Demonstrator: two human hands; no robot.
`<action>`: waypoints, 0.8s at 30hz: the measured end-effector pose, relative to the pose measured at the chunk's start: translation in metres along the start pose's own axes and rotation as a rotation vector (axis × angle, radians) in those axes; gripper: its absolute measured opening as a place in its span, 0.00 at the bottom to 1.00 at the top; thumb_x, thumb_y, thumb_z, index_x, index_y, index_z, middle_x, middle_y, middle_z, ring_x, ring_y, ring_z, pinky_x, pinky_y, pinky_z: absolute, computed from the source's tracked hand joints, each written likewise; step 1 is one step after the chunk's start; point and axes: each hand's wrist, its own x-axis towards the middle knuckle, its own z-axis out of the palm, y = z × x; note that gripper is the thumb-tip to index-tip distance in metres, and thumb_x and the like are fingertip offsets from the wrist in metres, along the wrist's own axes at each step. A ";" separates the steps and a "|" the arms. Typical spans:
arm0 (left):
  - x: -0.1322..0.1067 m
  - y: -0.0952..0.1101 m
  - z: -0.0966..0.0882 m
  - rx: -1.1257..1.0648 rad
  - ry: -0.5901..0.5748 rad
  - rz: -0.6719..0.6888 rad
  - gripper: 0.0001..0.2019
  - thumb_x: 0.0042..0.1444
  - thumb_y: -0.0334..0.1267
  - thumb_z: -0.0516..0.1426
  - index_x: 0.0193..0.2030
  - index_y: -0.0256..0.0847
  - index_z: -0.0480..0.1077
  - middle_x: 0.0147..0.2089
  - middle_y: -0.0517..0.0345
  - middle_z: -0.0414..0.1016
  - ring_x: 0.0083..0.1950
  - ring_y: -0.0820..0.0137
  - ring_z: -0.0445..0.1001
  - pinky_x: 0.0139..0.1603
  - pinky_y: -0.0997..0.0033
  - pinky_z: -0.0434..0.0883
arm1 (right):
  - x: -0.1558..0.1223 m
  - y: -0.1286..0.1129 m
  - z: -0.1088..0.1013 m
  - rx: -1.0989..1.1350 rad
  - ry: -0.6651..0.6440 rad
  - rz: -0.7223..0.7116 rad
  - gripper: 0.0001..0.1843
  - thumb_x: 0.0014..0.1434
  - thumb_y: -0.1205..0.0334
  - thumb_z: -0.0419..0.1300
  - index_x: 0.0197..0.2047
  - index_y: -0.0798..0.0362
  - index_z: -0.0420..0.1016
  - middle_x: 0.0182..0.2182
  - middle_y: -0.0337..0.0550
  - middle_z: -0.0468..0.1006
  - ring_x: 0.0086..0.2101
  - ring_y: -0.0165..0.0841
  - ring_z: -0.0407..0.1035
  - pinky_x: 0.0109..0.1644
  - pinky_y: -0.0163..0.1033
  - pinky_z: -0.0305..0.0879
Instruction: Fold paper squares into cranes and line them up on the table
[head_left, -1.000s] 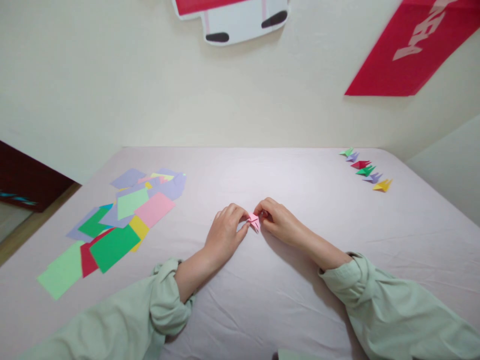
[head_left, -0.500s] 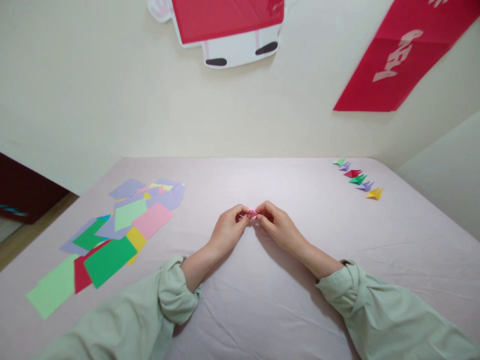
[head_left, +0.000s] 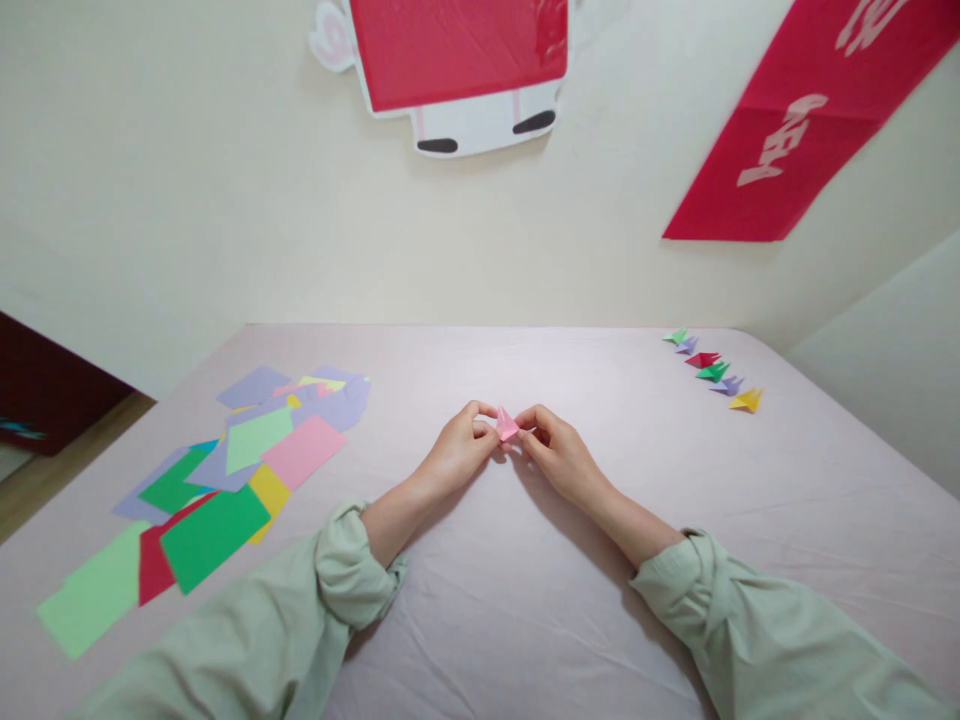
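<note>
Head view: my left hand (head_left: 459, 441) and right hand (head_left: 555, 440) pinch pink paper (head_left: 507, 425) between them — shaping folds, apparently; next wants gentle creasing.

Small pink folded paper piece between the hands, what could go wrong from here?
The small pink folded paper piece might crease or tear if the left hand and right hand, at either side, pull unevenly. It could also slip from that fingertip hold onto the wrinkled pale cloth.

Cream wall (head_left: 187, 220), red-and-white cutout (head_left: 461, 60), red banner (head_left: 795, 135) at right, pale cloth-covered tabletop (head_left: 585, 370), brown floor (head_left: 75, 458) at left
</note>
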 end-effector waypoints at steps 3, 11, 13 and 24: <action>-0.001 0.000 -0.001 0.020 -0.024 0.035 0.10 0.55 0.36 0.55 0.44 0.39 0.64 0.29 0.58 0.78 0.29 0.70 0.77 0.26 0.77 0.63 | 0.002 0.006 0.002 0.104 -0.036 0.019 0.08 0.60 0.62 0.54 0.43 0.51 0.67 0.30 0.36 0.77 0.26 0.28 0.67 0.30 0.34 0.62; -0.004 -0.007 -0.003 0.088 -0.028 0.173 0.06 0.57 0.34 0.53 0.41 0.40 0.68 0.31 0.60 0.76 0.33 0.72 0.75 0.35 0.75 0.68 | 0.004 0.004 0.001 0.115 -0.088 0.008 0.05 0.59 0.61 0.54 0.39 0.52 0.68 0.29 0.35 0.74 0.24 0.27 0.65 0.28 0.33 0.62; -0.004 -0.009 -0.003 0.134 -0.012 0.234 0.07 0.57 0.32 0.53 0.41 0.39 0.70 0.37 0.59 0.77 0.38 0.72 0.75 0.40 0.74 0.69 | 0.003 0.004 0.000 0.111 -0.067 0.010 0.04 0.59 0.62 0.54 0.36 0.52 0.68 0.28 0.35 0.72 0.23 0.27 0.65 0.27 0.33 0.61; -0.011 -0.011 0.000 0.254 0.092 0.253 0.02 0.57 0.33 0.57 0.34 0.39 0.68 0.33 0.60 0.72 0.34 0.72 0.72 0.38 0.71 0.69 | -0.006 0.001 0.001 -0.151 -0.045 -0.034 0.04 0.60 0.63 0.55 0.37 0.52 0.70 0.26 0.35 0.71 0.26 0.29 0.64 0.31 0.35 0.58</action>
